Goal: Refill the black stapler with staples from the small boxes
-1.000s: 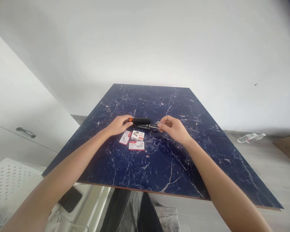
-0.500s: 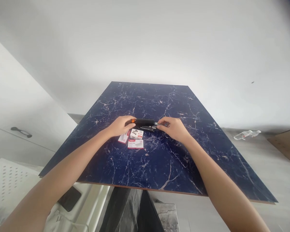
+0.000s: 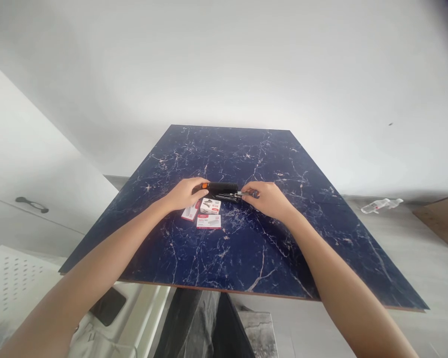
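Observation:
A black stapler (image 3: 220, 188) with an orange end lies opened on the dark blue marbled table (image 3: 246, 258). My left hand (image 3: 184, 193) grips its orange end, fingers curled round it. My right hand (image 3: 264, 197) is closed at the other end, pinching the metal tip of the stapler's open tray (image 3: 231, 197). Just in front of the stapler lie three small red-and-white staple boxes: one at the left (image 3: 189, 213), one in the middle (image 3: 210, 205), one nearer me (image 3: 208, 222).
A white cabinet with a dark handle (image 3: 30, 204) stands at the left. A white perforated panel (image 3: 7, 283) and a dark phone (image 3: 107, 306) lie below the table's near left edge. On the floor at the right lie a plastic bottle (image 3: 381, 204) and cardboard (image 3: 442, 226).
My right hand has moved left to the stapler's open end, bringing the small metal piece it held against the tray. My left hand has stayed on the orange end.

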Available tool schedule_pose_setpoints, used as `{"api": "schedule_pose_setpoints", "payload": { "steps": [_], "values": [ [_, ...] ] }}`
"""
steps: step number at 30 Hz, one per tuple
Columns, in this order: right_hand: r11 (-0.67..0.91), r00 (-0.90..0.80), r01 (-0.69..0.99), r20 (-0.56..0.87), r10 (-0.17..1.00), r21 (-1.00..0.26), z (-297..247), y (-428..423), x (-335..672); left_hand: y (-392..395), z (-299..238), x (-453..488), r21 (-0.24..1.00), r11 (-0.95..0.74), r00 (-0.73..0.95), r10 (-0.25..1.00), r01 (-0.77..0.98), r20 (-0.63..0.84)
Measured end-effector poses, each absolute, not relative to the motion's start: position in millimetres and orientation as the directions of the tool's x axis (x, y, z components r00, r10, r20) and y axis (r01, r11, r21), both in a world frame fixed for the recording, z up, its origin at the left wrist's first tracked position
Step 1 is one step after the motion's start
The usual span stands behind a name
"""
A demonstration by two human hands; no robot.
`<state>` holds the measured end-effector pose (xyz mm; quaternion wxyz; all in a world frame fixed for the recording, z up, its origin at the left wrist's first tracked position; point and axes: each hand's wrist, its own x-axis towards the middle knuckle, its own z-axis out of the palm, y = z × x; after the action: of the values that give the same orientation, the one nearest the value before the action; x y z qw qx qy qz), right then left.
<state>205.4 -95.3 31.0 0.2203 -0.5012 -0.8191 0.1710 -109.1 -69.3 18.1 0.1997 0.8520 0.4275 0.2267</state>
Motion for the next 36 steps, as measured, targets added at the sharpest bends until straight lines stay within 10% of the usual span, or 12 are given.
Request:
{"api": "schedule_pose_setpoints", "payload": {
  "steps": [36],
  "values": [
    [0.341,-0.315,0.894,0.134,0.939,-0.289,43.2,-102.8,207.6,-65.4,14.2,-110.8,0.49,-0.568,0.532,0.816,0.661,0.227]
  ]
}}
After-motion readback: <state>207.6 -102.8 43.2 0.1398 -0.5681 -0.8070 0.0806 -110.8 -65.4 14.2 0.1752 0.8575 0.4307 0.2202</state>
